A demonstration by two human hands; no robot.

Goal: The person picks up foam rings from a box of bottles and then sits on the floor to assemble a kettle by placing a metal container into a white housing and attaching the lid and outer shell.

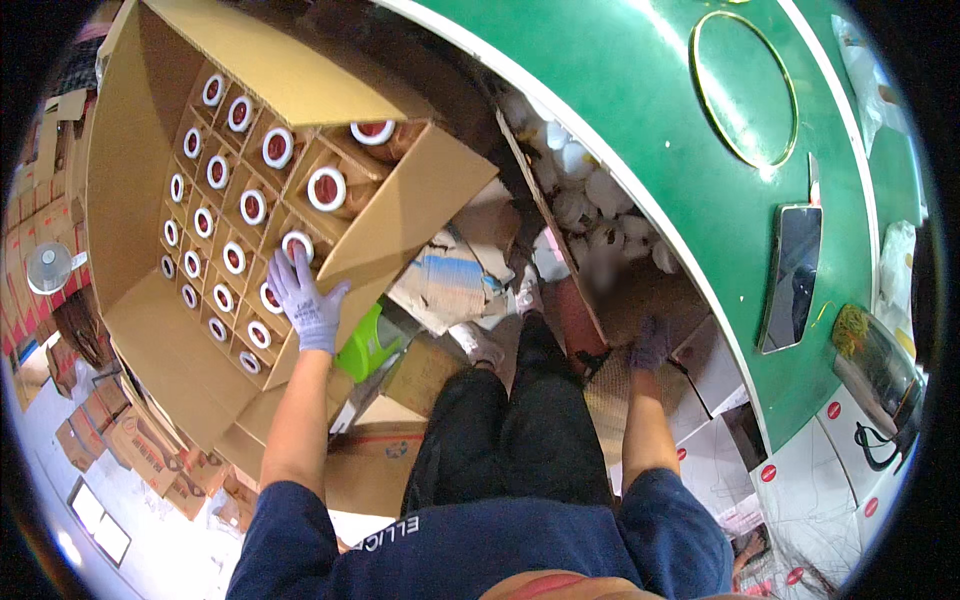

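Observation:
My left hand [308,308], in a thin pale lavender glove, reaches over an open cardboard carton [400,215] on the left. Its fingers are stretched out, with the tips on a white-rimmed, red-centred round top [297,246]. Several more such tops fill the carton's divided cells, among them one near the open flap [326,188]. Low on the right, my right hand [650,342] wears the same kind of glove. It is beside a brown cardboard surface [625,310] under the table's edge; its fingers are dim and blurred, and whatever they touch is hidden.
A green table [640,90] curves along the right, bearing a phone [792,275], a yellowish ring [697,90] and a clear container [875,365]. White crumpled pieces [600,200] lie in a box below it. A bright green object [368,345] and flattened cardboard [450,280] are near my feet.

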